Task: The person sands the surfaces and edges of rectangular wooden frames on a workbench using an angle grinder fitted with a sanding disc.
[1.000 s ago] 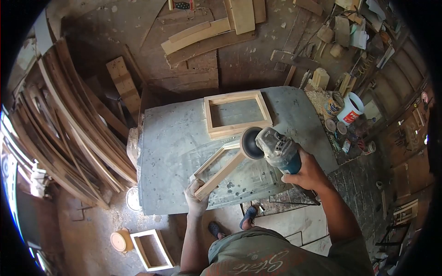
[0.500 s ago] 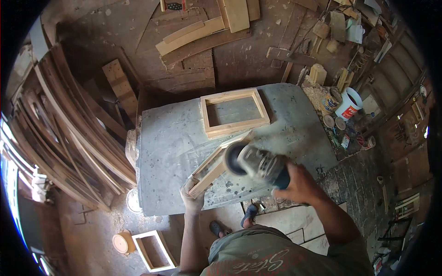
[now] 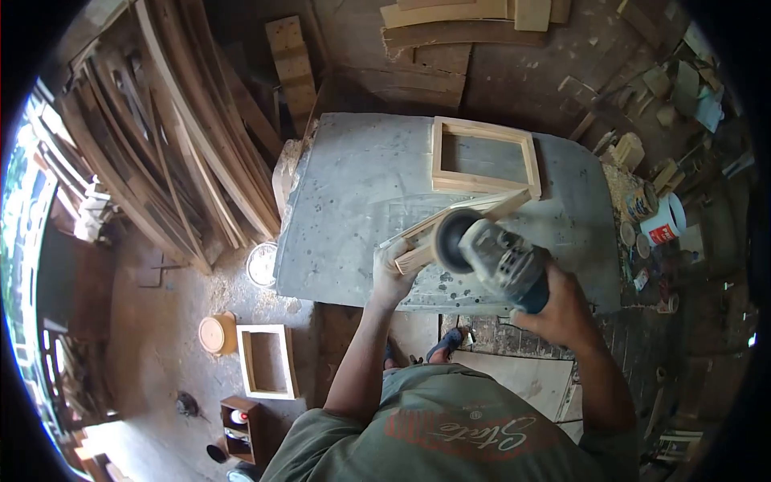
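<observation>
My left hand (image 3: 393,273) is closed around the near left corner of a light wooden frame (image 3: 413,259), which is tilted up on its edge above the grey table (image 3: 345,201). In my right hand (image 3: 566,309) is an angle grinder (image 3: 506,263), gripped by its dark rear body. Its round sanding disc (image 3: 455,241) is at the upper face of the frame, close to my left hand, and looks blurred. The disc hides part of the frame. Behind, a second wooden frame (image 3: 482,183) lies flat on the table.
Curved planks (image 3: 181,104) lean at the left. On the floor are a third wooden frame (image 3: 245,361), an orange bucket (image 3: 217,333) and a wooden box (image 3: 241,430). A white paint bucket (image 3: 662,223) and cans stand right of the table among sawdust.
The view has swung left and down, bringing more floor into sight. The grinder disc has moved along the frame, nearer to my left hand. Both hands keep their holds.
</observation>
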`<move>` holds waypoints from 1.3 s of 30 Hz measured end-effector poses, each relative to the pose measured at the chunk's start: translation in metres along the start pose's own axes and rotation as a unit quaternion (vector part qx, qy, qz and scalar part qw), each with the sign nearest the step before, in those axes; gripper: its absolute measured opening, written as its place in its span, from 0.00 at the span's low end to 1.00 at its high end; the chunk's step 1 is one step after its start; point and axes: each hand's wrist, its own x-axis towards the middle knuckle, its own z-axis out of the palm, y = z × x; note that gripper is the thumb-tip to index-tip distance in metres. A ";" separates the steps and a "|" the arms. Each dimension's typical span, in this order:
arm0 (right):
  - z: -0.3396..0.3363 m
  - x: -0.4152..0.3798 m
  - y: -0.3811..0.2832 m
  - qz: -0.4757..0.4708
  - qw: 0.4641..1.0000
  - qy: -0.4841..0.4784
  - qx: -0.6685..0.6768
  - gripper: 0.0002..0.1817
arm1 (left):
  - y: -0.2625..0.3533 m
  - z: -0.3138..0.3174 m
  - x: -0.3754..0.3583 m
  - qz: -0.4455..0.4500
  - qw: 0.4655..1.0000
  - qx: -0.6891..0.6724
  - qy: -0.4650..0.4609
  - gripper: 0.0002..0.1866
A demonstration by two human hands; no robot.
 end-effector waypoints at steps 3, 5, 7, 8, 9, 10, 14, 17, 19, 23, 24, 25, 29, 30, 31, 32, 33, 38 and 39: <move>0.011 0.001 -0.023 -0.032 0.999 -0.033 -0.028 0.40 | 0.016 -0.001 0.003 0.013 0.997 -0.069 0.022 0.15; 0.015 0.000 -0.037 -0.040 0.997 -0.060 -0.038 0.40 | 0.011 -0.001 0.003 0.082 0.995 -0.047 0.016 0.17; 0.018 0.001 -0.042 -0.057 0.994 -0.078 -0.047 0.42 | 0.001 -0.003 0.005 0.094 0.994 -0.052 -0.022 0.20; 0.018 0.000 -0.042 -0.053 0.995 -0.078 -0.042 0.42 | -0.002 -0.002 0.004 0.089 0.994 -0.057 -0.017 0.20; 0.018 0.000 -0.042 -0.051 0.995 -0.078 -0.038 0.42 | 0.001 -0.002 0.005 0.084 0.994 -0.062 -0.010 0.21; 0.017 0.001 -0.042 -0.050 0.995 -0.078 -0.034 0.42 | 0.006 -0.003 0.006 0.080 0.995 -0.067 -0.001 0.21; 0.007 0.002 -0.026 -0.030 0.998 -0.049 -0.038 0.41 | 0.000 0.000 0.005 0.030 0.999 -0.036 0.019 0.10; -0.001 0.003 -0.016 -0.015 0.998 -0.037 -0.043 0.42 | 0.010 -0.003 0.004 0.019 1.000 -0.013 0.005 0.12; -0.006 0.004 -0.008 -0.007 0.999 -0.029 -0.036 0.42 | 0.008 -0.001 0.003 0.024 1.000 -0.003 0.005 0.13; -0.017 0.007 0.018 -0.006 1.000 0.007 -0.012 0.41 | 0.008 -0.001 0.002 0.027 1.000 0.002 0.011 0.13; -0.020 0.007 0.026 0.002 1.000 0.023 -0.005 0.41 | 0.010 -0.002 0.002 0.028 1.000 0.007 0.010 0.13; -0.025 0.007 0.035 0.009 0.999 0.041 0.002 0.40 | 0.012 -0.003 0.003 0.023 1.000 -0.001 0.009 0.12; -0.049 0.003 0.064 0.098 0.985 0.106 0.094 0.34 | 0.007 -0.001 0.009 -0.008 0.997 -0.069 0.018 0.12; -0.054 0.002 0.078 0.128 0.977 0.124 0.120 0.33 | 0.003 -0.001 0.011 -0.019 0.995 -0.096 0.022 0.12; -0.053 -0.002 0.096 0.095 0.969 0.163 0.158 0.29 | 0.008 -0.009 0.018 -0.050 0.997 -0.061 -0.003 0.09; -0.053 -0.010 0.107 0.119 0.957 0.181 0.191 0.29 | 0.006 -0.014 0.024 -0.060 0.994 -0.095 0.005 0.09; -0.053 -0.019 0.111 0.141 0.944 0.198 0.224 0.28 | -0.001 -0.018 0.031 -0.069 0.989 -0.128 0.015 0.09; -0.028 -0.069 0.165 0.219 0.902 0.222 0.300 0.27 | -0.081 -0.022 0.036 -0.060 0.996 -0.060 -0.022 0.13; -0.020 -0.079 0.175 0.238 0.899 0.227 0.289 0.27 | -0.062 -0.028 0.037 -0.062 0.997 -0.016 -0.041 0.15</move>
